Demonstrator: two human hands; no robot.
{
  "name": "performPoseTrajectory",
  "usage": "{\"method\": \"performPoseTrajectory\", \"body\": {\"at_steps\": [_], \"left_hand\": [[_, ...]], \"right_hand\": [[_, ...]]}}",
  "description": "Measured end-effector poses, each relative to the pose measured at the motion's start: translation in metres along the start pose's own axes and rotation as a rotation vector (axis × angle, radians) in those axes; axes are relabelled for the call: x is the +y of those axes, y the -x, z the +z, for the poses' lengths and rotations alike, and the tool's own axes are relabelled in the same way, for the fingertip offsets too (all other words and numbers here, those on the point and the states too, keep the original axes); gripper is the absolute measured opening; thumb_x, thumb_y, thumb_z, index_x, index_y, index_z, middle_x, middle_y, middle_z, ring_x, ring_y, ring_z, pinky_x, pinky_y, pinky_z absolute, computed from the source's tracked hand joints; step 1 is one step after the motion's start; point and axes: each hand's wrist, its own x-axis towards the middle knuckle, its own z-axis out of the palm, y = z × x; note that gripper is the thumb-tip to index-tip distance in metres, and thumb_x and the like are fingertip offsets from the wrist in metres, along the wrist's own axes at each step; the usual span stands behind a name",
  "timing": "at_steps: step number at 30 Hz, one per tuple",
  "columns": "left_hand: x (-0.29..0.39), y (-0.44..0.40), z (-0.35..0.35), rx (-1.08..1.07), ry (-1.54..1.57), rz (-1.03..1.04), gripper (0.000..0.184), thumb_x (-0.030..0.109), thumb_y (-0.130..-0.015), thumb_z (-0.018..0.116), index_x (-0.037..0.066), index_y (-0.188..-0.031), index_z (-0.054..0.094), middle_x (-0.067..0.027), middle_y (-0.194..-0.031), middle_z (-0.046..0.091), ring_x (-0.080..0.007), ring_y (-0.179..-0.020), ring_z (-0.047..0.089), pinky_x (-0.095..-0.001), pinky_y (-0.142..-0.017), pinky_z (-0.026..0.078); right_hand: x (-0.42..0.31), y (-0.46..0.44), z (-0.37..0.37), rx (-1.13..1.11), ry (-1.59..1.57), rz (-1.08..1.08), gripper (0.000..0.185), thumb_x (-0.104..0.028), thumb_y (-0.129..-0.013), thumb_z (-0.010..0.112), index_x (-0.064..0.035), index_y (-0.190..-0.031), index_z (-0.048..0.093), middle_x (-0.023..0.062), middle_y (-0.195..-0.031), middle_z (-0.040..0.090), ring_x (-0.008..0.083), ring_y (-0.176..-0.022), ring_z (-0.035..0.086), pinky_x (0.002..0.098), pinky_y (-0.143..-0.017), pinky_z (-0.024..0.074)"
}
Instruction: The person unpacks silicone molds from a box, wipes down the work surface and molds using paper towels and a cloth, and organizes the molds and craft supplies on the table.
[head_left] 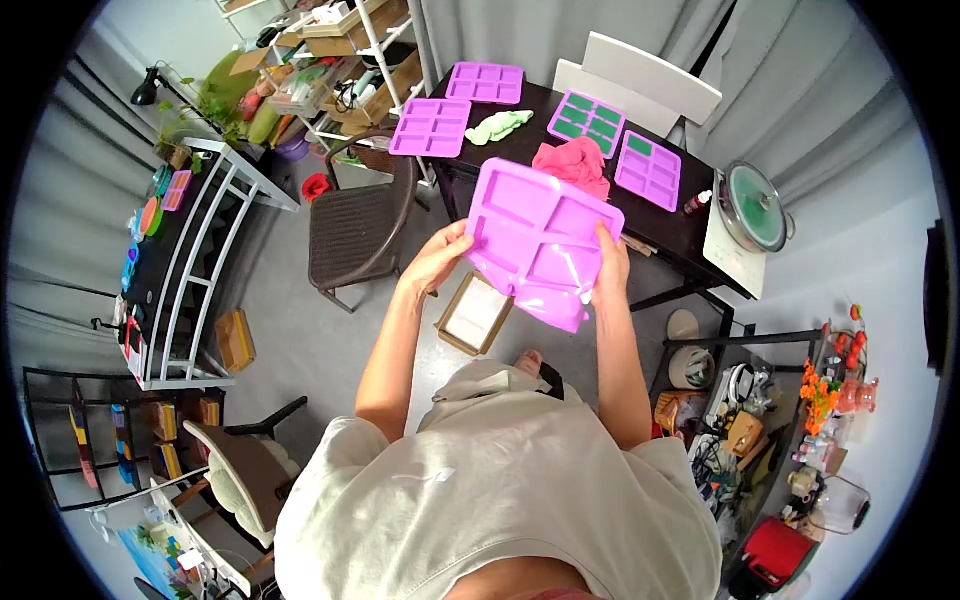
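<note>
Left hand (436,260) and right hand (612,268) clamp a silicone mold (542,228) at nine and three o'clock, seemingly flexing it; steadiness needed next.

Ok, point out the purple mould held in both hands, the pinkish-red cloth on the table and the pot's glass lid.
Purple mould (541,236): head view, near the middle of its face.
Pinkish-red cloth (578,164): head view, middle of its crumpled top.
Glass lid (757,208): head view, near the middle of the glass.
</note>
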Motion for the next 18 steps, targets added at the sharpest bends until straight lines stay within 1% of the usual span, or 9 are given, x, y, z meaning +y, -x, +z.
{"method": "performPoseTrajectory", "body": {"at_steps": [2,5,6,9,11,13,14,15,18], "left_hand": [[-0.011,0.006,-0.016,-0.192,0.187,-0.074,0.054,0.033,-0.080,0.072,0.003,-0.121,0.055,-0.0050,-0.115,0.060,-0.0162,-0.109,0.053,-0.0329,-0.099,0.039],[-0.036,0.015,-0.021,-0.224,0.383,-0.034,0.067,0.033,-0.075,0.076,0.002,-0.127,0.048,-0.0070,-0.121,0.058,-0.0205,-0.115,0.052,-0.0373,-0.101,0.037],[-0.034,0.018,-0.017,-0.224,0.419,0.011,0.068,0.031,-0.074,0.077,0.002,-0.127,0.047,-0.0078,-0.121,0.058,-0.0210,-0.115,0.052,-0.0376,-0.102,0.037],[-0.027,0.027,-0.008,-0.216,0.472,0.112,0.069,0.027,-0.073,0.078,0.001,-0.128,0.046,-0.0094,-0.120,0.058,-0.0214,-0.113,0.055,-0.0377,-0.100,0.040],[-0.023,0.029,-0.009,-0.208,0.432,0.140,0.066,0.026,-0.073,0.078,0.001,-0.126,0.047,-0.0096,-0.118,0.059,-0.0207,-0.110,0.057,-0.0368,-0.097,0.044],[0.000,0.030,-0.002,-0.028,0.429,0.154,0.050,0.017,-0.075,0.077,0.003,-0.116,0.052,-0.0059,-0.103,0.063,-0.0149,-0.089,0.064,-0.0300,-0.080,0.053],[-0.006,0.024,-0.019,0.127,0.314,0.108,0.031,0.012,-0.076,0.074,0.006,-0.101,0.057,-0.0013,-0.085,0.064,-0.0100,-0.069,0.062,-0.0249,-0.062,0.053],[0.007,0.024,-0.020,0.226,0.085,0.056,0.017,0.009,-0.077,0.071,0.008,-0.089,0.058,0.0029,-0.071,0.060,-0.0062,-0.059,0.057,-0.0225,-0.054,0.047],[-0.008,0.014,-0.034,0.559,-0.456,0.094,0.017,0.018,-0.077,0.072,0.005,-0.078,0.061,-0.0045,-0.066,0.063,-0.0129,-0.061,0.062,-0.0284,-0.057,0.048]], "right_hand": [[0.002,-0.008,-0.003,-0.010,-0.129,0.087,0.034,-0.026,-0.091,0.057,-0.0005,-0.112,0.056,0.0092,-0.103,0.062,0.0198,-0.083,0.064,0.0325,-0.074,0.0521],[0.017,-0.016,-0.016,-0.024,-0.074,0.195,0.042,-0.030,-0.087,0.060,0.0007,-0.115,0.055,0.0109,-0.104,0.063,0.0218,-0.087,0.064,0.0340,-0.076,0.0528],[0.024,-0.024,-0.022,-0.068,-0.107,0.344,0.049,-0.035,-0.086,0.063,0.0016,-0.117,0.052,0.0152,-0.108,0.062,0.0270,-0.088,0.066,0.0399,-0.076,0.0549],[0.039,-0.015,-0.021,-0.119,-0.232,0.373,0.050,-0.034,-0.087,0.061,0.0021,-0.120,0.050,0.0165,-0.109,0.062,0.0287,-0.090,0.065,0.0412,-0.078,0.0544],[0.047,-0.018,-0.019,-0.026,-0.226,0.387,0.047,-0.031,-0.088,0.060,0.0017,-0.120,0.050,0.0153,-0.109,0.062,0.0266,-0.091,0.064,0.0410,-0.079,0.0535],[0.063,-0.027,-0.022,0.110,-0.203,0.289,0.044,-0.029,-0.088,0.059,0.0010,-0.119,0.051,0.0136,-0.108,0.062,0.0244,-0.091,0.063,0.0390,-0.078,0.0526],[0.057,-0.023,-0.017,0.094,-0.162,0.198,0.042,-0.028,-0.090,0.057,0.0019,-0.118,0.052,0.0129,-0.106,0.062,0.0230,-0.091,0.063,0.0376,-0.079,0.0517],[0.045,-0.014,-0.007,0.078,-0.120,0.109,0.039,-0.027,-0.092,0.055,0.0027,-0.116,0.053,0.0122,-0.105,0.062,0.0215,-0.090,0.062,0.0362,-0.079,0.0508],[0.039,0.000,0.010,0.087,0.065,-0.087,0.036,-0.026,-0.096,0.048,0.0049,-0.111,0.057,0.0100,-0.101,0.063,0.0171,-0.087,0.060,0.0322,-0.078,0.0473]]}}
